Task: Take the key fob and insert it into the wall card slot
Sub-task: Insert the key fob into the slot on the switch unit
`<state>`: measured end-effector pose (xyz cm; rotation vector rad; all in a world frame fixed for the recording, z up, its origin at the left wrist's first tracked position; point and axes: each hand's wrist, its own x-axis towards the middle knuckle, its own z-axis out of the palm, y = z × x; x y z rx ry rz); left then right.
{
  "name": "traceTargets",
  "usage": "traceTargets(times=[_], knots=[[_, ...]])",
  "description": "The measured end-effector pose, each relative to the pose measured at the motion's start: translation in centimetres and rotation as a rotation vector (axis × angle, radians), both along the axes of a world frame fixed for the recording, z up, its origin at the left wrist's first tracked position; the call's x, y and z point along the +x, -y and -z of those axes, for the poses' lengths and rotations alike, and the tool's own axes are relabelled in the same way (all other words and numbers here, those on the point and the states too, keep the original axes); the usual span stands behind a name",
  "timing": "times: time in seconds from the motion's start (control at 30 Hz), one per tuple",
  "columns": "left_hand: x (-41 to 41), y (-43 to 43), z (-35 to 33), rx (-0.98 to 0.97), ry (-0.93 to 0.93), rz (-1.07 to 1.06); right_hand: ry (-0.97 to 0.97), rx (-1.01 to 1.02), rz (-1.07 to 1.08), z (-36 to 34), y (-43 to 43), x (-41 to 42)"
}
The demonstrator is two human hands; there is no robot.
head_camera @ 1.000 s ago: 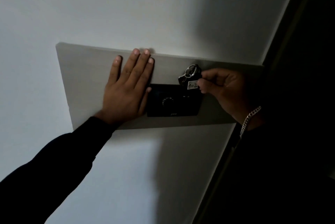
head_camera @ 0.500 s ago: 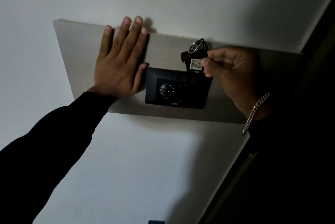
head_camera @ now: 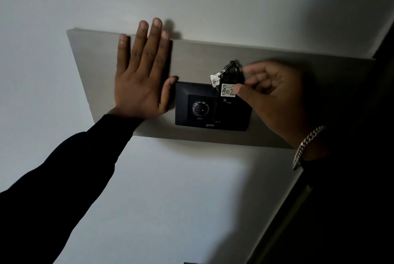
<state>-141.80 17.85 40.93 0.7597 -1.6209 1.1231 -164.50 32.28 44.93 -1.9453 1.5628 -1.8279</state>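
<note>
A black key fob [head_camera: 229,84] with a white label reading 402, a metal ring and a silver key stands upright at the top right of the black wall card slot unit [head_camera: 212,106]. Its lower end is against or in the unit's slot; how deep, I cannot tell. My right hand [head_camera: 270,95] pinches the fob by its right edge between thumb and fingers. My left hand [head_camera: 141,73] lies flat with fingers spread on the grey wall panel [head_camera: 277,63], just left of the unit, thumb touching its corner.
The unit's left half carries a round ribbed dial [head_camera: 200,108]. White wall [head_camera: 170,189] surrounds the panel. A dark door frame [head_camera: 298,199] runs down the right side. A chain bracelet [head_camera: 307,145] is on my right wrist.
The fob has turned from tilted to upright and come down onto the top right of the unit. My right hand followed it. My left hand stays flat on the panel.
</note>
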Motion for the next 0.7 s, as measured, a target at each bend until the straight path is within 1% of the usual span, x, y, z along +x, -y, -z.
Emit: traceTargets(times=[0.07, 0.17, 0.23, 0.33, 0.4, 0.47, 0.57, 0.7], knots=[[0.0, 0.0, 0.1, 0.002, -0.001, 0.003, -0.109, -0.113, 0.017, -1.4, -0.4, 0.0], [0.0, 0.0, 0.1, 0.006, -0.002, -0.005, -0.355, -0.256, 0.079, -3.6, -1.0, 0.0], [-0.1, -0.1, 0.1, 0.009, -0.001, -0.002, -0.462, -0.247, 0.059, -4.5, -1.0, 0.1], [-0.2, -0.3, 0.1, 0.017, 0.002, 0.006, -0.592, -0.129, -0.027, -4.8, -0.5, 0.5], [-0.2, -0.3, 0.1, 0.017, 0.0, 0.005, -0.627, -0.051, -0.054, -4.5, -0.1, 0.6], [-0.2, -0.2, 0.0, 0.016, 0.001, 0.002, -0.646, -0.025, -0.033, -4.3, 0.2, 0.7], [-0.2, -0.2, 0.0, 0.018, 0.005, -0.006, -0.641, -0.07, 0.009, -4.2, 0.6, 0.9], [-0.1, -0.3, -0.2, 0.03, 0.01, -0.014, -0.557, -0.145, 0.005, -4.4, 0.8, 0.8]])
